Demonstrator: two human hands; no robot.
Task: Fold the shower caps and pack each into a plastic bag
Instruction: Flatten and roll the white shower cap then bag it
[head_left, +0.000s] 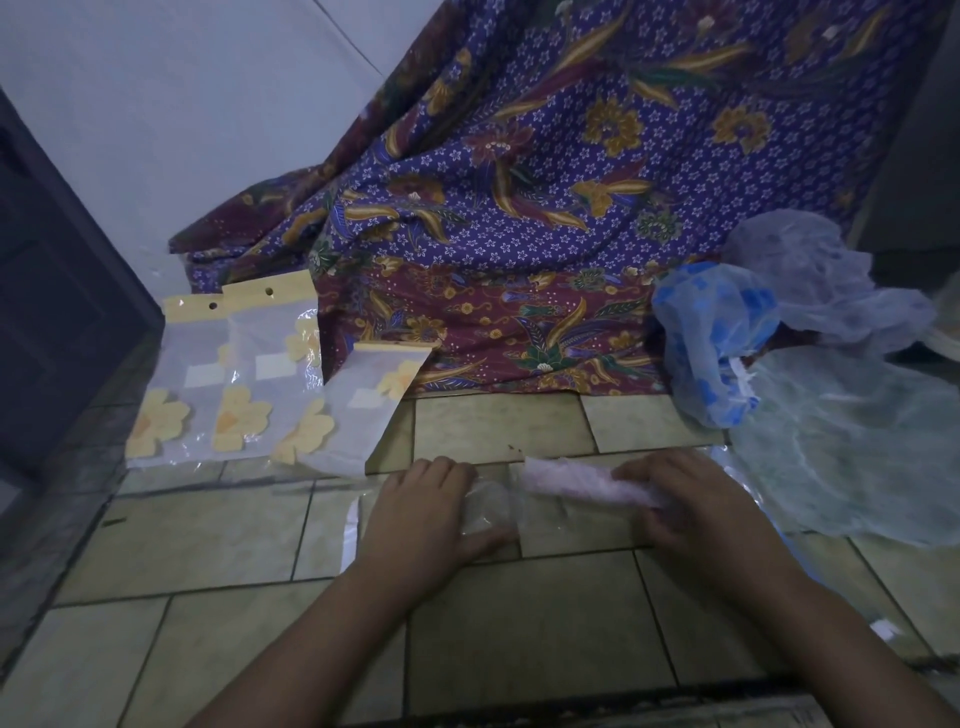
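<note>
A folded pinkish-white shower cap lies as a long roll on the tiled floor, low in the middle of the head view. My right hand grips its right end. My left hand presses flat on a clear plastic bag, whose mouth meets the cap's left end. How far the cap sits inside the bag I cannot tell. Three packed bags with yellow flower prints lie at the left. Loose caps wait at the right: a blue one, a white one and a greenish one.
A purple batik cloth drapes down at the back onto the floor. A dark door stands at the left. More clear bags lie under my right hand.
</note>
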